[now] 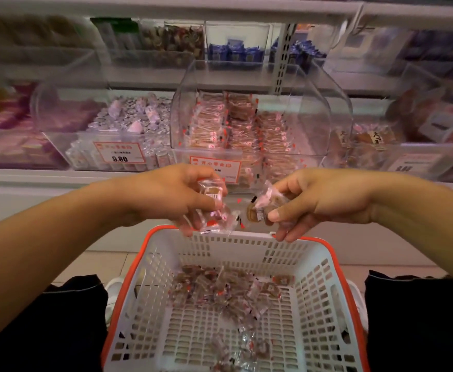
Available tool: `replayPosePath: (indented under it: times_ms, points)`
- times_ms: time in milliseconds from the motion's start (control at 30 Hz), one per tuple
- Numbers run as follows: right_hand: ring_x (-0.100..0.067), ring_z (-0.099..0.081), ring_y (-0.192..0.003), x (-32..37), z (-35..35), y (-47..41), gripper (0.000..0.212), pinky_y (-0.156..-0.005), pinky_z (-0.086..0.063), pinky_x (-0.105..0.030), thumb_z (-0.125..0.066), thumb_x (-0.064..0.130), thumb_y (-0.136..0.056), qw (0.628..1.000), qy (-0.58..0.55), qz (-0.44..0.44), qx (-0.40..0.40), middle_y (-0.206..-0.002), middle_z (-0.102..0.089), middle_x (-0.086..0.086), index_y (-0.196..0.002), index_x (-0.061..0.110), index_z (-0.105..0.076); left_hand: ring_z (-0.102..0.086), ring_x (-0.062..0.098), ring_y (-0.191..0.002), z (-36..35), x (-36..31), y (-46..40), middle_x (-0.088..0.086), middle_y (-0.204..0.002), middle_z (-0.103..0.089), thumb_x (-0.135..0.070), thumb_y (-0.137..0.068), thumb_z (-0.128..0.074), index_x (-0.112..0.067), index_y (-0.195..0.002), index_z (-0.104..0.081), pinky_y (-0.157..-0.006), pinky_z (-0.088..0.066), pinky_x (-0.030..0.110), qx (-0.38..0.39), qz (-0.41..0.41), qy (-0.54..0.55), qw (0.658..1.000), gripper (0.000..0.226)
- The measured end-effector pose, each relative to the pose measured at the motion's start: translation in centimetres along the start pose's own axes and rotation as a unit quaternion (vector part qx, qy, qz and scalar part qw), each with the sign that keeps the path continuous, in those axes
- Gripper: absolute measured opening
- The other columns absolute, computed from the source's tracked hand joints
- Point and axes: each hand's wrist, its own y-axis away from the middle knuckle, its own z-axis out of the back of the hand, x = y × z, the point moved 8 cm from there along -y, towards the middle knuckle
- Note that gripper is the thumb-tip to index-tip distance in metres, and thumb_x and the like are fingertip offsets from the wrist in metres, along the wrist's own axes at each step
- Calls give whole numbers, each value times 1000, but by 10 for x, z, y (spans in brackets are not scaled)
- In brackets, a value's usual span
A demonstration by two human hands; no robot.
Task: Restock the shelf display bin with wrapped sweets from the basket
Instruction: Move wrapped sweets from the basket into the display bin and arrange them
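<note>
Head view, only view. Left hand [177, 194] at 9 o'clock of centre, fingers curled round a small bunch of wrapped sweets [211, 208], clear wrappers with red marks, brown sweet inside. Right hand [314, 202] at 3 o'clock of centre, thumb and fingers pinching a second bunch of sweets [264, 208]; lower fingers hang just above the basket's far rim. The two hands sit near each other, wrappers almost meeting between them; cannot tell if they touch.

Basket [327, 291] at 6 o'clock, white lattice walls, orange rim, between the person's dark-clad knees. Loose sweets in basket [220, 288] lie scattered on its floor, mostly toward the far side, a few more at the near edge.

Display bin [314, 111] at 12 o'clock, clear plastic, on the shelf right above the hands, clear lid tipped up. Inside, rows of the same wrapped sweets [236, 127], stacked on edge, fuller at left than right. Red-framed price tag [214, 169] on its front, partly behind left hand.

Neighbour bin at 10 o'clock holds silvery-purple sweets [136, 116], tag reading 9.80 [119, 153]. Upper shelf at 12 o'clock has blue packets [236, 53], blurred.
</note>
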Motion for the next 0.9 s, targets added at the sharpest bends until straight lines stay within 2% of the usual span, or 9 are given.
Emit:
replayPosePath:
  times_ms: [133, 233, 300, 367, 467, 600, 667, 800, 900]
  points:
    - [-18, -70, -82, 16, -5, 9, 24, -76, -61, -33, -74, 13, -75, 987, -142, 69, 7, -88, -70, -9, -98, 11, -72, -59, 15, -57, 3, -8, 4, 7, -74, -65, -8, -93, -62, -17, -98, -52, -49, -51, 24, -62, -37, 157, 985, 14]
    - [-12, -67, -65, 21, -3, 5, 43, -63, -60, -28, -76, 10, -68, 966, -206, 127, -91, -87, -68, -9, -110, 3, -67, -49, 14, -54, -6, -15, -1, 7, -76, -50, -15, -102, -46, -20, -96, -48, -47, -44, 24, -101, -72, 267, 956, 8]
    - [-13, -66, -62, 21, -1, 4, 52, -60, -59, -28, -77, 7, -64, 948, -232, 159, -145, -91, -67, -11, -114, -3, -65, -45, 13, -53, -8, -14, -6, 7, -81, -47, -26, -105, -38, -23, -91, -51, -46, -38, 24, -149, -76, 307, 937, 19]
    - [-16, -66, -67, 26, 3, 8, 46, -65, -61, -30, -78, 7, -65, 943, -198, 195, -184, -95, -69, -14, -110, 1, -70, -42, 12, -54, -5, -13, -9, 7, -81, -45, -41, -103, -38, -24, -90, -54, -48, -35, 25, -199, -84, 301, 929, 27]
    - [-16, -68, -77, 38, 3, 16, 33, -76, -62, -33, -77, 4, -76, 937, -67, 261, -223, -101, -76, -8, -107, 16, -75, -35, 11, -55, -8, -20, -11, 1, -71, -40, -64, -85, -52, -22, -89, -47, -47, -31, 23, -191, -119, 279, 934, 42]
    - [3, -63, -100, 52, -7, 27, 52, -86, -48, -10, -78, 15, -81, 878, 192, 322, -298, -113, -69, 10, -129, 30, -62, -36, 11, -56, -15, -33, -12, 0, -65, -48, -68, -74, -60, -24, -86, -44, -46, -31, 21, -149, -160, 270, 938, 49]
    - [-7, -58, -103, 54, -13, 26, 54, -87, -48, -18, -75, 24, -85, 851, 289, 310, -311, -118, -58, 5, -136, 29, -57, -42, 11, -58, -17, -36, -11, -2, -66, -50, -66, -77, -61, -25, -86, -44, -47, -37, 22, -141, -173, 254, 941, 45]
    - [-13, -64, -81, 53, -8, 25, 74, -65, -59, -27, -80, 24, -79, 888, 212, 289, -288, -118, -51, 6, -140, 46, -46, -54, 17, -64, -22, -44, -5, 7, -73, -57, -61, -82, -52, -19, -97, -43, -53, -49, 29, -115, -215, 206, 948, 46]
    - [-21, -69, -72, 52, 5, 30, 95, -67, -60, -37, -90, 26, -61, 897, 140, 276, -316, -116, -56, 8, -142, 44, -42, -65, 14, -67, -29, -47, -4, 8, -80, -72, -54, -79, -59, -19, -100, -39, -56, -57, 30, -78, -219, 228, 945, 47]
